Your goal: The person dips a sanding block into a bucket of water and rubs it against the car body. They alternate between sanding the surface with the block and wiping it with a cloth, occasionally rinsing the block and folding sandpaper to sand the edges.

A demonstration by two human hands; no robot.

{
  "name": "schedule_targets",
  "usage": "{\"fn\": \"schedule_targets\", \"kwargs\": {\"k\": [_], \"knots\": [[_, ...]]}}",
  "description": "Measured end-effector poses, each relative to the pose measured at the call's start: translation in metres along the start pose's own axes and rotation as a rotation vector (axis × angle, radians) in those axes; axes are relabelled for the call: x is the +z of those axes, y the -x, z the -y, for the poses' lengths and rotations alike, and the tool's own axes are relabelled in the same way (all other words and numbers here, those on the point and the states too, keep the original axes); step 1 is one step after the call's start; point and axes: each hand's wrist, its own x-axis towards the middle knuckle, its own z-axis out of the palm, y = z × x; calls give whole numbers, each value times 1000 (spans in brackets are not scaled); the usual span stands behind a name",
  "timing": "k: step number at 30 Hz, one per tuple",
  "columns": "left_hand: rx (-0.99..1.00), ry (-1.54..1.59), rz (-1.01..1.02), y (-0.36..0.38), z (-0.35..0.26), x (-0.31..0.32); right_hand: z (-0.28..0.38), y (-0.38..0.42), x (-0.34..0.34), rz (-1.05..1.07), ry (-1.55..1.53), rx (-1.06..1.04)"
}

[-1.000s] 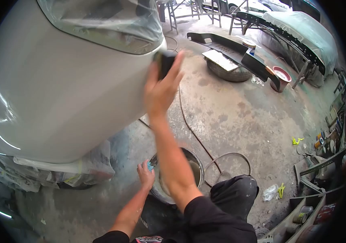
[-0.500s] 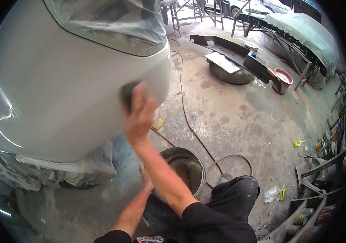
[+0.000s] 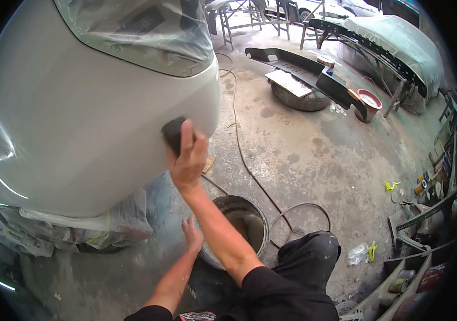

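My right hand (image 3: 187,163) is closed around a dark sanding block (image 3: 173,134). The block lies against the smooth light-grey car body panel (image 3: 95,128), near its rounded right-hand corner. Lower down, my left hand (image 3: 192,234) is beside the left rim of a black bucket (image 3: 262,214), partly behind my right forearm. Its fingers look stretched out and apart, with a small bluish patch near the fingertips that I cannot make out. Murky liquid (image 3: 250,227) shows inside the bucket.
Clear plastic sheeting (image 3: 148,32) covers the car's upper opening. A hose (image 3: 239,128) runs across the concrete floor. Farther off, a black bumper (image 3: 303,72) rests over a tyre (image 3: 298,99), near a red bucket (image 3: 368,101). Parts and cans line the right side.
My right hand and the sanding block have shifted slightly down along the panel. My left hand has stayed beside the bucket, with its fingers a little more visible. The whole view has shifted slightly.
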Motion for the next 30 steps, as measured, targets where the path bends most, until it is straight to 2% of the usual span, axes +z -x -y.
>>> {"fn": "schedule_targets", "kwargs": {"k": [2,3,4,5,7,9,11,14,17,20,23,24,28,30], "knots": [[56,-255,-35,5,-11,-4,-16,-51,-4,-2,-100,242],[44,-255,-27,5,-13,-5,-23,-91,-7,-85,-139,291],[32,-253,-23,2,-15,-5,-28,-122,-17,-25,-237,449],[20,-254,-20,4,-15,-6,-37,-136,-19,20,-265,471],[4,-258,-26,8,-17,-5,-31,-109,-17,-35,-214,353],[39,-257,-31,0,-18,-5,-45,-27,-4,-91,-86,113],[96,-256,-22,3,-12,-5,-54,31,0,-114,-92,120],[38,-300,-40,3,-8,-2,-58,-12,-1,-136,-96,85],[58,-257,-22,4,-21,-8,-55,-91,-18,43,-173,158],[27,-248,-27,2,-14,-5,-72,-44,-15,13,-192,142],[49,-236,-40,1,-13,-5,-86,33,-6,-38,-240,242],[50,-245,-41,0,-15,-5,-83,16,-10,-76,-112,133],[40,-270,-22,1,-13,-5,-73,-94,-13,-14,-190,111],[40,-269,-16,4,-11,-4,-77,-92,-16,3,-209,58]]}}
